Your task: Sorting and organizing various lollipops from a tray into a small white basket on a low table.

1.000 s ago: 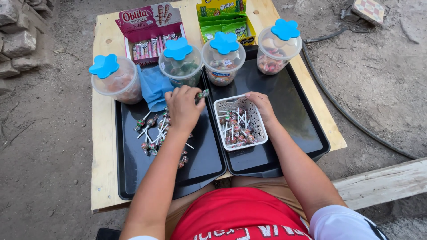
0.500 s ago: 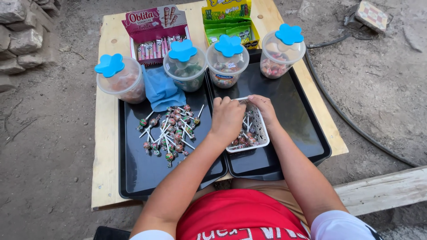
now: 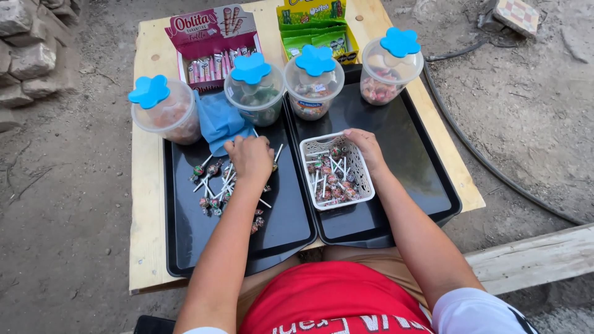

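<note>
Left hand [image 3: 250,158] is laid palm-down over loose lollipops [image 3: 216,185] on the left black tray [image 3: 185,247] — fingers curled together, a grip on any cannot be told. White basket [image 3: 336,171] w/ lollipops, on the right tray [image 3: 421,179], is held at its far rim by the right hand [image 3: 365,143], fingers closed on it.

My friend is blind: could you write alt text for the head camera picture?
Seen from above, a person's left hand rests on loose lollipops on a black tray, while the right hand grips a white basket of lollipops. Four blue-lidded jars stand behind.
</note>
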